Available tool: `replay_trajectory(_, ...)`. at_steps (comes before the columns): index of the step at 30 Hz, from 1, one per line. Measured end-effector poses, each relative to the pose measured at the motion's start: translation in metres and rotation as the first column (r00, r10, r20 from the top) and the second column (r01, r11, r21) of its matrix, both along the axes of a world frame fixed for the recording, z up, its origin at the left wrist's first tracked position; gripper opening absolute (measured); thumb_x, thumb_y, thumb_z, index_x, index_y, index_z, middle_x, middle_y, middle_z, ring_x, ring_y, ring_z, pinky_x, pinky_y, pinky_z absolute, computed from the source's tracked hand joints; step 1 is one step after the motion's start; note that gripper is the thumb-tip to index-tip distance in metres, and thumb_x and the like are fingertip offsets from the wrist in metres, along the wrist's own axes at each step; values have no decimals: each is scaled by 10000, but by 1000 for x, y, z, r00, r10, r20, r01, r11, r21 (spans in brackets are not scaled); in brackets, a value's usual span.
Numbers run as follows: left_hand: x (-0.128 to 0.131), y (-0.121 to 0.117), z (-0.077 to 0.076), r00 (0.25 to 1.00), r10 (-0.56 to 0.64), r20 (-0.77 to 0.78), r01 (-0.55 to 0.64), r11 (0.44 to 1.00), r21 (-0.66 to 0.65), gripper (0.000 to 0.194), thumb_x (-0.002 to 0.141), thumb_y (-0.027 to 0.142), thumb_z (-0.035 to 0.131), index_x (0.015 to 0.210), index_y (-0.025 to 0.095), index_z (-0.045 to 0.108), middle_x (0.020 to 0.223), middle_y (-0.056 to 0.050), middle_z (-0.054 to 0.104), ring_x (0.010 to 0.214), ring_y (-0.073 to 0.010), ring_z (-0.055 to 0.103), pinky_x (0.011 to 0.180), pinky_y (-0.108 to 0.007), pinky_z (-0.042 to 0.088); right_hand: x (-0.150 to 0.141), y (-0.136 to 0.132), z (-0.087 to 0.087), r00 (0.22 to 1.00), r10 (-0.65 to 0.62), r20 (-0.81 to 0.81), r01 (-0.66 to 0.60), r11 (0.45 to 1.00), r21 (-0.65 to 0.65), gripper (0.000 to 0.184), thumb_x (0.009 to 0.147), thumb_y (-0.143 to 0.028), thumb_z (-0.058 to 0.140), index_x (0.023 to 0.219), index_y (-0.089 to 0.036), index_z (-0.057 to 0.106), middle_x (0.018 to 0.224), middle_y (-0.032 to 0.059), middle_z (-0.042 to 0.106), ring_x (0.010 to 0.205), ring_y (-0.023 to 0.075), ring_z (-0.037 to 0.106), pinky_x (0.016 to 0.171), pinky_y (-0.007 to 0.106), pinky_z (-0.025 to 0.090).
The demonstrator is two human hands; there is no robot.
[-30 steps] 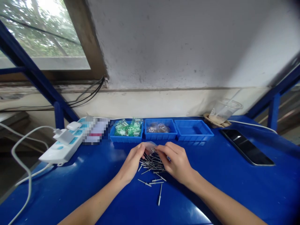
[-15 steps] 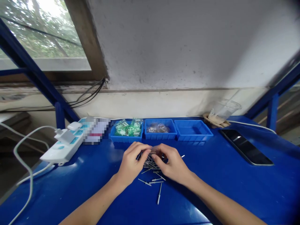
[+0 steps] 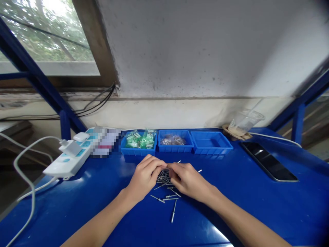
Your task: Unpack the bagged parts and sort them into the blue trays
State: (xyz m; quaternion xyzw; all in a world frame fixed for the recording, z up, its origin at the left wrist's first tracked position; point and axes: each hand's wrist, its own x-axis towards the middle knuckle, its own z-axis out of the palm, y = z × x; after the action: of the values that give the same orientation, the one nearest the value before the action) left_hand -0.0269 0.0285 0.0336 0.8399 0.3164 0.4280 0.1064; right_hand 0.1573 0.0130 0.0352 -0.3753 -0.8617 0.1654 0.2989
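My left hand [image 3: 147, 176] and my right hand [image 3: 189, 180] meet fingertip to fingertip above a pile of silver blind rivets [image 3: 163, 177]. Both are closed in a pinch on what looks like a small clear plastic bag [image 3: 166, 168], mostly hidden by the fingers. Several loose rivets lie nearer to me, one of them [image 3: 173, 211] apart from the rest. Beyond my hands stand three blue bins in a row. Green-and-clear packets fill the left bin [image 3: 138, 152], clear plastic bags lie in the middle bin [image 3: 176, 149], and the right bin [image 3: 213, 151] shows a bare floor.
A white power strip [image 3: 64, 166] with plugs and cables stands on the left of the blue table [image 3: 102, 192]. On the right lie a black phone [image 3: 268, 161] and a clear plastic cup [image 3: 244, 121] on a brown holder. A wall rises behind the bins.
My right fingers have turned inward and closed up against my left fingertips, covering more of the clear plastic. The loose rivets and bins stay in place; the view has shifted slightly.
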Motion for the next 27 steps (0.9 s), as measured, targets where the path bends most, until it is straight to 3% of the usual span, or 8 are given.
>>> replay_trajectory(4, -7, 2, 7, 984, 144, 107, -154, 984, 87, 169, 866, 76, 496, 935, 196, 595, 853, -24, 633, 808, -144, 601, 729, -282, 493, 2, 4, 3, 950, -168, -264, 80, 946, -314, 253, 819, -138, 392, 987, -153, 581, 712, 24, 603, 599, 128, 553, 574, 253, 423)
replay_trajectory(9, -12, 0, 8, 986, 108, 129, -135, 964, 231, 261, 820, -3, 506, 938, 209, 600, 981, -36, 604, 926, -156, 594, 807, -298, 501, -11, -2, 9, 745, -324, -583, -358, 543, -759, 361, 882, -466, 410, 856, -142, 566, 662, 27, 599, 519, 105, 558, 453, 204, 378)
replay_trajectory(12, -9, -4, 3, 997, 16, 72, -31, 977, 212, 273, 825, -2, 502, 949, 221, 601, 1115, -48, 561, 1014, -166, 565, 845, -307, 502, -19, -7, 10, 684, -353, -638, -365, 591, -719, 332, 831, -488, 523, 776, -160, 533, 664, 8, 589, 531, 94, 543, 463, 198, 372)
replay_trajectory(15, -5, -3, 1, 1000, 30, 7, -31, 992, 119, 245, 851, 81, 527, 1024, 240, 596, 1257, -66, 484, 1116, -202, 509, 911, -359, 474, -11, -4, 19, 722, -385, -574, -29, 813, -581, 275, 818, -436, 559, 758, -168, 559, 606, -10, 557, 532, 103, 516, 474, 217, 377)
replay_trajectory(17, -6, 0, 1, 994, 101, -33, -101, 995, -5, 236, 872, 162, 530, 1090, 242, 569, 1222, -72, 514, 1078, -199, 531, 902, -364, 473, 5, 5, 32, 729, -430, -533, 355, 903, -243, 197, 829, -368, 559, 796, -177, 600, 628, -1, 574, 555, 112, 508, 514, 241, 399)
replay_trajectory(20, -11, 6, 1, 969, 193, -153, -220, 957, -191, 166, 904, 254, 475, 1035, 223, 572, 952, -40, 621, 860, -174, 601, 773, -332, 500, 34, 24, 51, 642, -521, -562, 754, 561, 342, 107, 837, -275, 557, 877, -195, 616, 675, 7, 595, 545, 110, 471, 572, 265, 410)
replay_trajectory(23, -15, 10, -4, 909, 236, -345, -326, 917, -229, 176, 883, 339, 490, 922, 207, 600, 837, -38, 625, 799, -212, 604, 691, -344, 478, 44, 37, 50, 675, -636, -375, 716, 442, 540, 178, 859, -276, 521, 976, -182, 616, 682, 30, 607, 620, 146, 535, 624, 291, 421)
replay_trajectory(27, -16, 10, -7, 816, 267, -513, -419, 885, -205, 164, 839, 335, 535, 865, 189, 604, 881, -61, 602, 782, -239, 605, 664, -350, 442, 21, 30, 17, 781, -622, 61, 543, 724, 425, 417, 835, -369, 544, 1176, -128, 534, 786, 99, 643, 734, 235, 584, 657, 368, 444)
